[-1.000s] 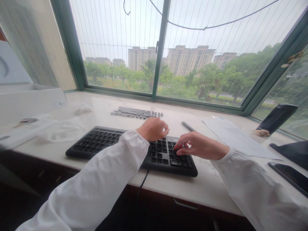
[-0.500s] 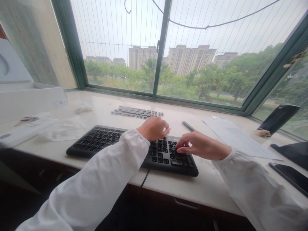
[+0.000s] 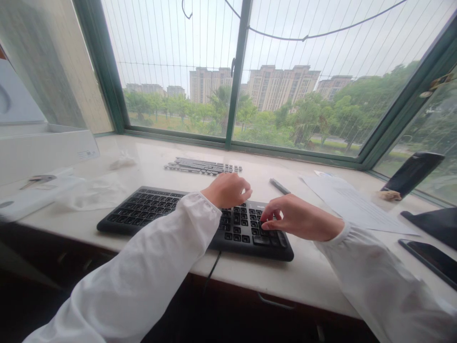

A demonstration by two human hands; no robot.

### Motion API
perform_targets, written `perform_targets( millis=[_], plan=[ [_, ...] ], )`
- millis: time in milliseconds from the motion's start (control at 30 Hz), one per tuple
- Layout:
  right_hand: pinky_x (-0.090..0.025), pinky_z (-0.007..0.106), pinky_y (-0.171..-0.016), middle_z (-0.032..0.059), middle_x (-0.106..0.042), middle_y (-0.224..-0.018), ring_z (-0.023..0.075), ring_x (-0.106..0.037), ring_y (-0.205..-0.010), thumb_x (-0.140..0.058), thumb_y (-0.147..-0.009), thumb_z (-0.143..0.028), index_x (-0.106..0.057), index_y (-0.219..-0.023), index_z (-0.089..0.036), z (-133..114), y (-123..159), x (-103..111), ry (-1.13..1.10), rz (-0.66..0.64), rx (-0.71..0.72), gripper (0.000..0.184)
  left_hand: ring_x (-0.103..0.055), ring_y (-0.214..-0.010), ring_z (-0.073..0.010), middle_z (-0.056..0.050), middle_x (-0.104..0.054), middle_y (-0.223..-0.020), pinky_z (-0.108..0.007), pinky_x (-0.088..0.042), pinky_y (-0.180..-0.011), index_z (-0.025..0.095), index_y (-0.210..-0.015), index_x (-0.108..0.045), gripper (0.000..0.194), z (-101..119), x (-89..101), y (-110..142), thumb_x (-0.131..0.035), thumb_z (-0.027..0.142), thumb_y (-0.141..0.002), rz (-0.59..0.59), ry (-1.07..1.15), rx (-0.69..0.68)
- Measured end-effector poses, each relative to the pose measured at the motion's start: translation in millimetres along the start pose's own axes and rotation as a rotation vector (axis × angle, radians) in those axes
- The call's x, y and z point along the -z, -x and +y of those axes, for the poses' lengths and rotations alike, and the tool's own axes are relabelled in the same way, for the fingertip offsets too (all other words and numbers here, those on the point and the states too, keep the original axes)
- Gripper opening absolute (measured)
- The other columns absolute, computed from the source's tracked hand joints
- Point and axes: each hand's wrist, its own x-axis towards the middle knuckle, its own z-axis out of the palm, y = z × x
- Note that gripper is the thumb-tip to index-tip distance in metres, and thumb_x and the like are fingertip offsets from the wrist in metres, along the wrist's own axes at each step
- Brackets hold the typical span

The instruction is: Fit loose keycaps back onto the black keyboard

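A black keyboard (image 3: 150, 209) lies on the pale stone sill in front of me, its cable hanging off the front edge. My left hand (image 3: 226, 190) hovers over the keys right of the keyboard's middle, fingers curled into a loose fist; what is inside it is hidden. My right hand (image 3: 298, 219) rests over the number pad, thumb and fingertips pinched together down on the keys. What they pinch is too small to make out. Both arms wear white sleeves.
Rows of loose dark keycaps (image 3: 203, 166) lie behind the keyboard. A pen (image 3: 279, 186) and paper sheets (image 3: 352, 205) are to the right, with a propped phone (image 3: 410, 174) and another flat phone (image 3: 430, 257). A white box (image 3: 43, 150) and plastic wrap (image 3: 93, 193) lie left.
Both hands stay almost where they were; the right fingertips shifted slightly over the number pad. The view moved a little.
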Motion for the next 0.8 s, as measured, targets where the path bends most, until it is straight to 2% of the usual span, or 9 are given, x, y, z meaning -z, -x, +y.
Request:
perform_targets(
  millis=[200, 433, 800],
  plan=[
    [-0.043, 0.023, -0.061, 0.0017, -0.070, -0.071, 0.0127, -0.059, -0.064, -0.069, -0.075, -0.036, -0.076, -0.084, -0.020, -2.8, 1.2, -0.1, -0.020, 0.011, -0.034, 0.020, -0.052, -0.053, -0.0139, -0.004, -0.060, -0.057, -0.026, -0.034, -0.056, 0.018, -0.067, -0.069, 0.035, -0.1, -0.2, -0.3, -0.046, 0.035, -0.087, -0.004, -0.015, 0.005],
    [-0.045, 0.022, -0.060, 0.0019, -0.073, -0.075, 0.0134, -0.063, -0.065, -0.068, -0.076, -0.033, -0.076, -0.084, -0.019, -3.9, 2.6, 1.2, -0.115, -0.020, -0.072, 0.018, -0.049, -0.051, -0.0127, -0.004, -0.059, -0.056, -0.026, -0.032, -0.054, 0.018, -0.065, -0.068, 0.037, -0.4, -1.4, 0.2, -0.045, 0.036, -0.088, -0.009, -0.028, -0.004],
    [-0.046, 0.022, -0.059, 0.0004, -0.073, -0.073, 0.0133, -0.063, -0.064, -0.070, -0.074, -0.035, -0.077, -0.082, -0.022, -6.7, 1.4, 0.7, -0.073, -0.006, -0.111, 0.017, -0.050, -0.052, -0.0130, -0.004, -0.059, -0.057, -0.028, -0.033, -0.058, 0.017, -0.067, -0.069, 0.037, 0.3, -1.4, -0.9, -0.044, 0.035, -0.088, -0.014, -0.006, -0.017]
  ],
)
